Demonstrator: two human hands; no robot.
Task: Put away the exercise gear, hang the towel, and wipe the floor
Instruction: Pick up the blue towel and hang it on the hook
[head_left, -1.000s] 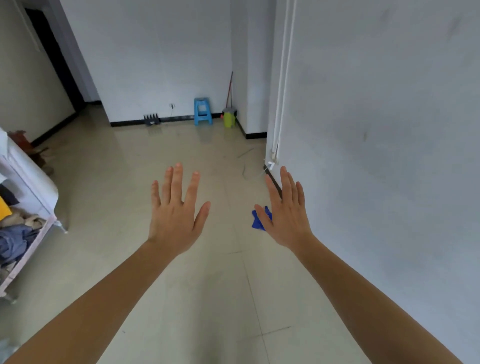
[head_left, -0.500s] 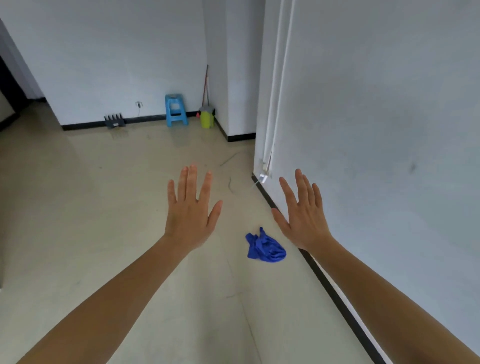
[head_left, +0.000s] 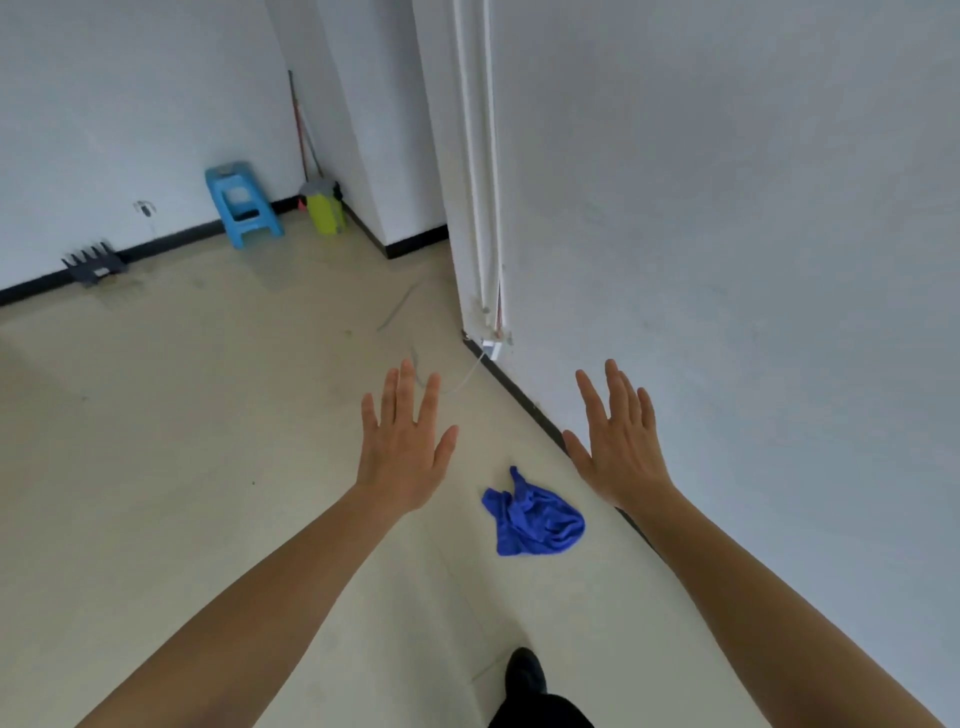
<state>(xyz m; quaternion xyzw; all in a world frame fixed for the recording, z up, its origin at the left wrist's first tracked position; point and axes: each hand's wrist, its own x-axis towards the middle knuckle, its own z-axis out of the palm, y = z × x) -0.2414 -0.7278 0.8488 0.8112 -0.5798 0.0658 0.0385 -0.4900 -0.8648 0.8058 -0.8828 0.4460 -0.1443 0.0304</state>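
A crumpled blue cloth (head_left: 532, 522) lies on the beige tiled floor (head_left: 208, 441), close to the black skirting of the white wall on the right. My left hand (head_left: 402, 447) is held out flat above the floor, up and to the left of the cloth, fingers spread and empty. My right hand (head_left: 618, 447) is stretched out in the same way, up and to the right of the cloth, in front of the wall. Neither hand touches the cloth.
A blue plastic stool (head_left: 241, 205) and a yellow-green bucket (head_left: 326, 210) with a mop handle stand against the far wall. A dark rack (head_left: 93, 260) sits on the floor to their left. White pipes (head_left: 480, 171) run down the wall corner. My dark shoe (head_left: 527, 673) shows below.
The view has swung right and moved forward along the wall. The white rack with clothes has left the frame, and the blue cloth now lies in full view between my hands.
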